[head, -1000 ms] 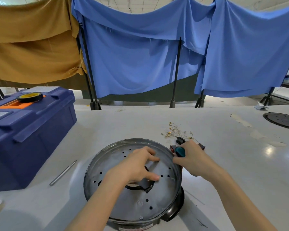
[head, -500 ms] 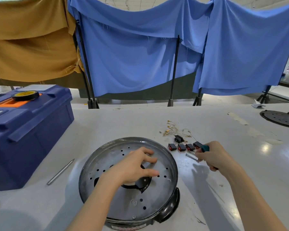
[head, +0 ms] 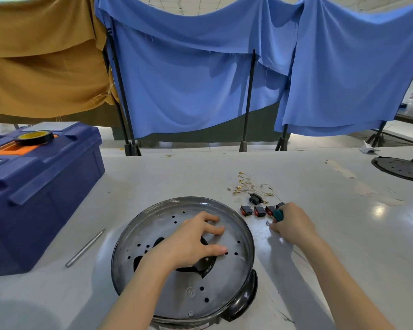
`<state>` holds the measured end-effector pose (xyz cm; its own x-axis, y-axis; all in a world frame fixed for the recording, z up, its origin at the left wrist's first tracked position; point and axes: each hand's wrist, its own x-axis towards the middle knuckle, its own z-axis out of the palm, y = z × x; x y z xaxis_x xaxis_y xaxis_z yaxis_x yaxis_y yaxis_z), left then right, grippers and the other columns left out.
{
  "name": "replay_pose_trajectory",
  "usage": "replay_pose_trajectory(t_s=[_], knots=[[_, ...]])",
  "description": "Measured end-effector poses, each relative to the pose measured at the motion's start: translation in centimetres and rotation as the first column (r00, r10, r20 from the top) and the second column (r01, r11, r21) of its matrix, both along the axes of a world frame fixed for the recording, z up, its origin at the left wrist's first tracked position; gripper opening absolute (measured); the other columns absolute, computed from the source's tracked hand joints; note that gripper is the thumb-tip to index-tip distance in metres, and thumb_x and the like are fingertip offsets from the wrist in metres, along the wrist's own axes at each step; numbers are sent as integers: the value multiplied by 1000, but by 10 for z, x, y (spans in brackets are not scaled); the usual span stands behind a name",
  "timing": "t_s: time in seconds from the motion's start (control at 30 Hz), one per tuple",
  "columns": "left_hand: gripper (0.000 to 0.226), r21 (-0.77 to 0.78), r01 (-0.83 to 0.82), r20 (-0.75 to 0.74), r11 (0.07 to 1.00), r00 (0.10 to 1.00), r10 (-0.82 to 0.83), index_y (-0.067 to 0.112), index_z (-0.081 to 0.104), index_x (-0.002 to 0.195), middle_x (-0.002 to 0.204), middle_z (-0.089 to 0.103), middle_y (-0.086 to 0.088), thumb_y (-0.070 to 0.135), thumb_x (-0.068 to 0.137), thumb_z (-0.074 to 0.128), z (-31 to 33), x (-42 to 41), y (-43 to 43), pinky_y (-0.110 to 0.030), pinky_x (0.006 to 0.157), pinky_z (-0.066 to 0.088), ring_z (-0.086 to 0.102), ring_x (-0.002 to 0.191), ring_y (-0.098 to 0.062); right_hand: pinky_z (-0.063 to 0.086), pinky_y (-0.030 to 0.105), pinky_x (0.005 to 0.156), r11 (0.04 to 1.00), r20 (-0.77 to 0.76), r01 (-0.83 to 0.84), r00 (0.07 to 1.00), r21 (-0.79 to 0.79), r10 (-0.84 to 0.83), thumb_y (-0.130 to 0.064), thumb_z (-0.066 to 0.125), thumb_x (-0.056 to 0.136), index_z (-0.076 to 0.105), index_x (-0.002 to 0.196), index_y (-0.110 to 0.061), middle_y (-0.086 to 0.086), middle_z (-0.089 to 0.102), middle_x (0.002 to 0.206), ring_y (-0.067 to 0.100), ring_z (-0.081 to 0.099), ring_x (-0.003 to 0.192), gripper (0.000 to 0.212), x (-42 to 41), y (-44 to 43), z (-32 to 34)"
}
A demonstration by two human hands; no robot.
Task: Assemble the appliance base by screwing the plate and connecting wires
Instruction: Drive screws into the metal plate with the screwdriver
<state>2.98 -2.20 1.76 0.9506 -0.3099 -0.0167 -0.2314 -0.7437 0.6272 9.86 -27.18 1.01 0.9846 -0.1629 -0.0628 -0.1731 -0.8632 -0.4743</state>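
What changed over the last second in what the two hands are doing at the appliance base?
The right hand, still gripping the teal screwdriver, moved from the rim of the base rightward onto the table beside the red switches; its fingertips now reach a small screw there. The left hand stayed resting on the perforated plate.

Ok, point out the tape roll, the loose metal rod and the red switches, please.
tape roll [head: 33,135], head view, on its yellow top face.
metal rod [head: 85,248], head view, midway along the shaft.
red switches [head: 260,211], head view, on the second switch from the left.
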Motion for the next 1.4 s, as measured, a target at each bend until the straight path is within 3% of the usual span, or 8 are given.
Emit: replay_pose_trajectory(t_s=[0.17, 0.27, 0.4, 0.6, 0.73, 0.93, 1.2, 1.4], knots=[[52, 14, -3, -3, 1000, 1000, 3, 31, 59, 130, 142, 36, 25, 47, 82, 72, 0, 0, 0, -30, 112, 30, 34, 134, -1, 35, 30, 63, 998, 13, -69, 998, -12, 69, -21, 67, 89, 46, 83, -10, 6, 51, 79, 27, 47, 75, 24, 1, -4, -1], [52, 18, -10, -6, 1000, 1000, 10, 31, 59, 130, 142, 37, 25, 47, 82, 72, 2, -1, -1, -31, 113, 31, 35, 134, -2, 34, 27, 54, 963, 84, -96, 993, 252, 77, -11, 66, 89, 43, 72, 3, 10, 41, 64, 23, 40, 59, 31, -2, -10, 7], [43, 30, -20, 23, 999, 1000, 19, 28, 59, 131, 142, 44, 17, 40, 90, 65, 9, -2, -4, -35, 112, 33, 40, 132, -8, 32, 17, 35, 867, 202, -214, 970, 450, 135, -8, 67, 88, 65, 74, 5, 2, 59, 53, 9, 35, 34, 20, -21, -7, 31], [28, -306, -45, 210, 951, 971, 113, 31, 72, 110, 87, 73, 12, 24, 84, 75, 33, -8, -20, -15, 77, 47, 64, 83, -1, 27, 21, 37, 628, 266, -416, 908, 657, 323, -4, 75, 83, 69, 74, -1, 19, 64, 68, 15, 32, 38, 11, -50, 18, 53], [10, -436, 15, 239, 900, 966, 99, 25, 78, 85, 70, 73, 8, 20, 77, 80, 41, -12, -29, -7, 60, 41, 66, 63, -4, 26, 18, 38, 513, 304, -471, 875, 717, 377, -7, 76, 83, 71, 69, -10, 4, 56, 53, 15, 31, 36, 15, -55, 30, 52], [8, -357, -37, 272, 934, 952, 142, 17, 78, 85, 71, 73, 4, 21, 79, 79, 41, -10, -28, -11, 61, 45, 65, 65, -4, 24, 17, 38, 436, 321, -458, 879, 775, 353, -11, 77, 82, 71, 71, -10, 10, 43, 47, 16, 27, 33, 13, -54, 37, 41], [9, -155, -64, 285, 986, 952, 107, 20, 79, 91, 71, 65, 4, 18, 86, 72, 30, -9, -26, -23, 69, 47, 58, 64, -5, 27, 16, 34, 708, 312, -317, 939, 631, 143, -25, 79, 81, 71, 71, -17, -1, 59, 56, 6, 35, 35, 15, -44, 39, 21], [16, 15, -6, 271, 1000, 963, 2, 26, 79, 95, 68, 61, 14, 17, 88, 68, 25, -11, -32, -9, 61, 35, 51, 67, -1, 26, 18, 36, 691, 195, -311, 950, 652, 243, -22, 65, 92, 70, 80, -18, -11, 46, 40, 13, 31, 35, 14, -41, 41, 10]])
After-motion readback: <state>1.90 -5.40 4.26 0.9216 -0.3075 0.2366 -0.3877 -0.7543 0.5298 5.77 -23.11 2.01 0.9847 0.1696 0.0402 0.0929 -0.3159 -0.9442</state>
